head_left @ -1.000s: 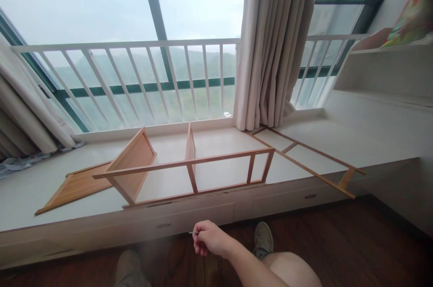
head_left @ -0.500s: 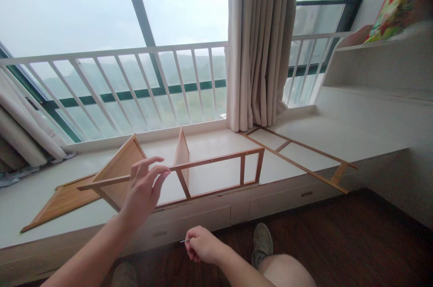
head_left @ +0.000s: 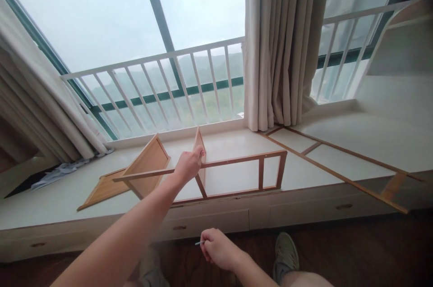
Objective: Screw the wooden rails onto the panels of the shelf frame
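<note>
A partly assembled wooden shelf frame (head_left: 243, 159) lies on its side on the white window ledge, with two boards standing up from its rails. My left hand (head_left: 188, 165) is closed at the upper rail, where the middle board (head_left: 199, 139) meets it; the fingertips are partly hidden behind that board. Lower down, in front of the ledge, my right hand (head_left: 218, 248) is closed round a thin metal rod (head_left: 199, 243). Only a short end of the rod sticks out to the left, so its kind is unclear.
A ladder-like wooden side frame (head_left: 324, 173) lies to the right, one end past the ledge edge. A loose wooden panel (head_left: 101, 191) lies at the left. Behind are a white railing (head_left: 155, 58) and beige curtains (head_left: 277, 52). Drawer fronts (head_left: 216, 221) line the ledge.
My left hand has moved right along the upper rail and gone from open fingers to a closed grip by the middle board. The view has turned left. My right hand keeps the rod.
</note>
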A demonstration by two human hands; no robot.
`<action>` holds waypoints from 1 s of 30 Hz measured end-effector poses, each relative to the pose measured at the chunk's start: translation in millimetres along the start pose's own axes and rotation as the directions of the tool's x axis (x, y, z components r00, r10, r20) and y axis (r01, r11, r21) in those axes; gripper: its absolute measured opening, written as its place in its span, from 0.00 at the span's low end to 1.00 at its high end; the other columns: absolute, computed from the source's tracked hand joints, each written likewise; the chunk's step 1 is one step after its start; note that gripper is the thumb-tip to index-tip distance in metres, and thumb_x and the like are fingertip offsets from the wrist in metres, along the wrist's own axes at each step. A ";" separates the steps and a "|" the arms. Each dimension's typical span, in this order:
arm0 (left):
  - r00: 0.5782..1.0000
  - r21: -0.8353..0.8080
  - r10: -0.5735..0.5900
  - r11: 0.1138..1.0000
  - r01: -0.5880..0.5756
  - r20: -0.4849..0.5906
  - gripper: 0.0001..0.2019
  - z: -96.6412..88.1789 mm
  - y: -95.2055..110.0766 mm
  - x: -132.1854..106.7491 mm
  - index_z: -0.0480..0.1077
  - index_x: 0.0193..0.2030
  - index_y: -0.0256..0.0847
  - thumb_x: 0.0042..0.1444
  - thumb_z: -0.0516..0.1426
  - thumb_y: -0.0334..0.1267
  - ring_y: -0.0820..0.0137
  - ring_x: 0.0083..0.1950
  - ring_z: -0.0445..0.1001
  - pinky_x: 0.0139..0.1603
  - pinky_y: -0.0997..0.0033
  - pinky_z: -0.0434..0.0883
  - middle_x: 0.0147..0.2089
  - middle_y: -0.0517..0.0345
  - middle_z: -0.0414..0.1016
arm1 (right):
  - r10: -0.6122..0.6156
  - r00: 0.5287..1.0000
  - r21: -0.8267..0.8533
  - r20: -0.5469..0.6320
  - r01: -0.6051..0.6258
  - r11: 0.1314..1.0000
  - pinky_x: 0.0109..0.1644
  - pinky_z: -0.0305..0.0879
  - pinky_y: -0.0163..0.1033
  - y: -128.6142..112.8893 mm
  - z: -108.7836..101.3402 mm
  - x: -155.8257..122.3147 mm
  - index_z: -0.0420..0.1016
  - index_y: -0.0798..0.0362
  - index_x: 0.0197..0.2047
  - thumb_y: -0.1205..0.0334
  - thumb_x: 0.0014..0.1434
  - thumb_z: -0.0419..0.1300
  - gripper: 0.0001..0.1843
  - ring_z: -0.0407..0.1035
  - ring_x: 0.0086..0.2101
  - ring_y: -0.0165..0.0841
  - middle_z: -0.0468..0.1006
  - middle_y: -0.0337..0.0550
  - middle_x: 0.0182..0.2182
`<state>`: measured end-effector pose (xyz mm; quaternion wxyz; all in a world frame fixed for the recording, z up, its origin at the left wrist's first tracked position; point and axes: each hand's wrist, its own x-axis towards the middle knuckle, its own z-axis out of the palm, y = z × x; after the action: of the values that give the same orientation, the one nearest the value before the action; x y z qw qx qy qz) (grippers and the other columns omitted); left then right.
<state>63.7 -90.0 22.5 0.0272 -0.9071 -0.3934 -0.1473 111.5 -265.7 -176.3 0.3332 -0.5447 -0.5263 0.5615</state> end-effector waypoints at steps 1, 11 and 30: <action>1.000 0.008 -0.016 1.000 0.016 0.000 0.12 1.0 -1.5 -1.3 0.64 0.44 0.44 0.67 0.41 0.39 0.63 0.31 0.75 0.36 0.68 0.63 0.29 0.57 0.75 | -0.007 1.000 -0.012 0.009 0.007 1.000 0.24 0.52 0.31 -0.2 -0.5 -1.4 0.64 0.53 0.21 0.72 0.43 0.46 0.08 0.59 0.19 0.27 0.65 0.34 0.15; 0.995 -0.001 -0.086 0.996 0.086 0.045 0.16 0.9 -35.0 -7.8 0.64 0.46 0.45 0.68 0.38 0.44 0.63 0.32 0.72 0.34 0.69 0.62 0.31 0.54 0.73 | -0.080 0.995 -0.090 0.068 0.086 0.992 0.24 0.52 0.31 -3.8 4.8 -9.0 0.62 0.52 0.21 0.71 0.45 0.45 0.08 0.60 0.20 0.27 0.65 0.35 0.16; 0.991 -0.089 -0.128 0.987 0.132 0.042 0.18 -8.7 -92.2 -20.9 0.66 0.44 0.44 0.67 0.40 0.47 0.66 0.27 0.66 0.33 0.69 0.62 0.28 0.57 0.69 | -0.054 0.994 -0.200 0.095 0.072 0.977 0.27 0.53 0.33 -4.0 11.7 -6.3 0.62 0.52 0.21 0.71 0.49 0.46 0.10 0.60 0.21 0.28 0.64 0.36 0.15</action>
<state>-18.6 -42.7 18.6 -0.0312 -0.8823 -0.4450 -0.1501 100.6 -273.5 -172.6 0.2697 -0.5332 -0.6123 0.5178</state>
